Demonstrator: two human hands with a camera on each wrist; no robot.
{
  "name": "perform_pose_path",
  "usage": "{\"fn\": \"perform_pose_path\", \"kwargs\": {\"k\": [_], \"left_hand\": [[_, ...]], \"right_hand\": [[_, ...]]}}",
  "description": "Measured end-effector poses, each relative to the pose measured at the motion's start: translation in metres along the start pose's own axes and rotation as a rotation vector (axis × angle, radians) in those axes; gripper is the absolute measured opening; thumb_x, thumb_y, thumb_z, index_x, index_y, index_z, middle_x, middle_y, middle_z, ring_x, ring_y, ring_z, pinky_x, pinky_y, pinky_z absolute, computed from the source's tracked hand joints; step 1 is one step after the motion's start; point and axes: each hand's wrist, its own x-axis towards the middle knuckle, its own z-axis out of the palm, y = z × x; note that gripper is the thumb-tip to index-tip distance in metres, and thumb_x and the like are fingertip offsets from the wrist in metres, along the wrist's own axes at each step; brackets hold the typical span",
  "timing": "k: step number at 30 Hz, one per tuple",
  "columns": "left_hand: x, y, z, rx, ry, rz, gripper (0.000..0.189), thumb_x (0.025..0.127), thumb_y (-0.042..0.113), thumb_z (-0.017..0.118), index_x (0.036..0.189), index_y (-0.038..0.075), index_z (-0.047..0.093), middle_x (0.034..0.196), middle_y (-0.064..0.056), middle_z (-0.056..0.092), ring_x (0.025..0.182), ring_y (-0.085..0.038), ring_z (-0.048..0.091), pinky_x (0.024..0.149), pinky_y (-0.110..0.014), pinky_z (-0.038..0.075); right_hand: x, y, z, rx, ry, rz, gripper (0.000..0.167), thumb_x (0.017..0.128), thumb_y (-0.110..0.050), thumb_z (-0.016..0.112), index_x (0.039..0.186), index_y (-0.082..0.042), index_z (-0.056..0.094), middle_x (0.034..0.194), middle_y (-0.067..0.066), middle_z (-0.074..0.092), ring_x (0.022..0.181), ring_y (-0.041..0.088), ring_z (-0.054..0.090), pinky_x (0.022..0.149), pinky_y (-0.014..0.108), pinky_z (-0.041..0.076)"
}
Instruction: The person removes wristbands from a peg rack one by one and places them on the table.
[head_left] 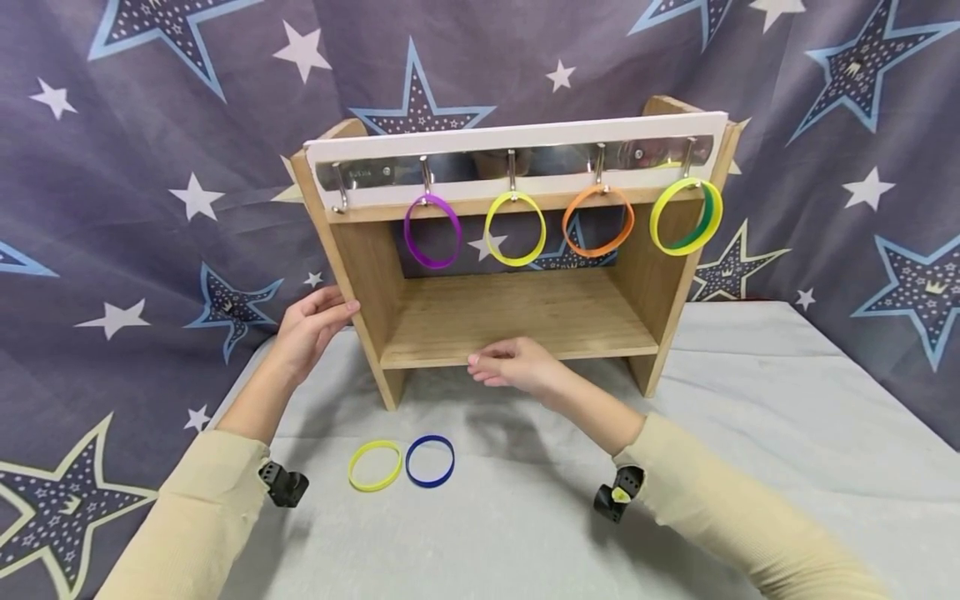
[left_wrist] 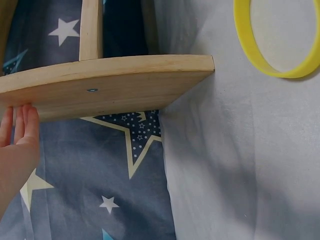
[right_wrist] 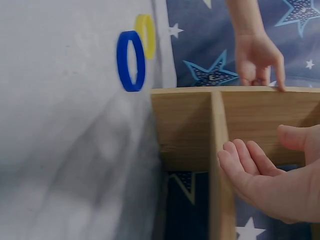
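My left hand (head_left: 307, 329) rests against the outer left side of a wooden rack (head_left: 517, 312). In the left wrist view its straight fingers (left_wrist: 31, 122) touch the side panel (left_wrist: 125, 87). My right hand (head_left: 517, 365) is in front of the lower shelf's edge, fingers loosely bent and holding nothing. From the hooks on the rack's white top strip (head_left: 517, 137) hang a purple wristband (head_left: 457, 225), a yellow wristband (head_left: 487, 229), an orange wristband (head_left: 630, 221), and, at the right end, a yellow wristband (head_left: 655, 218) with a green one (head_left: 705, 227).
On the grey cloth (head_left: 525, 517) before the rack lie a yellow wristband (head_left: 351, 471) and a blue wristband (head_left: 452, 458), side by side. The leftmost hook (head_left: 340, 187) is bare. A star-patterned curtain (head_left: 187, 150) hangs behind and to the sides.
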Motion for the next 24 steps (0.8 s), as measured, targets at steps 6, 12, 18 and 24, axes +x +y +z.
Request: {"fn": "perform_pose_path", "kwargs": {"k": [6,12,18,24], "left_hand": [[-0.001,-0.001,0.0,-0.005,0.001,-0.005,0.016,0.09,0.004,0.062,0.101,0.015,0.063,0.096,0.007,0.067,0.095,-0.001,0.064,0.09,-0.01,0.05],[0.0,-0.001,-0.001,0.005,0.002,-0.007,0.016,0.09,0.005,0.062,0.103,0.013,0.061,0.096,0.007,0.067,0.095,-0.001,0.063,0.09,-0.01,0.05],[0.0,-0.001,-0.001,0.016,0.005,-0.006,0.016,0.09,0.005,0.062,0.103,0.015,0.061,0.097,0.008,0.067,0.096,-0.001,0.063,0.09,-0.01,0.049],[0.001,0.0,-0.001,0.017,0.007,-0.004,0.016,0.09,0.005,0.062,0.102,0.016,0.062,0.097,0.007,0.067,0.096,-0.001,0.063,0.09,-0.01,0.049]], "right_hand": [[-0.004,-0.012,-0.003,0.061,0.038,-0.069,0.038,0.097,-0.013,0.056,0.126,0.012,0.054,0.125,0.03,0.06,0.113,0.033,0.064,0.098,0.035,0.053],[-0.009,-0.027,-0.005,0.103,0.146,-0.144,0.037,0.097,-0.016,0.057,0.127,0.006,0.056,0.125,0.028,0.061,0.118,0.038,0.06,0.104,0.041,0.05],[-0.016,-0.043,-0.006,0.098,0.207,-0.211,0.035,0.096,-0.016,0.059,0.127,0.001,0.059,0.126,0.021,0.063,0.112,0.029,0.065,0.1,0.035,0.053],[-0.022,-0.054,-0.003,0.075,0.281,-0.337,0.031,0.095,-0.014,0.06,0.122,0.0,0.063,0.12,0.017,0.068,0.107,0.025,0.067,0.092,0.029,0.056]]}}
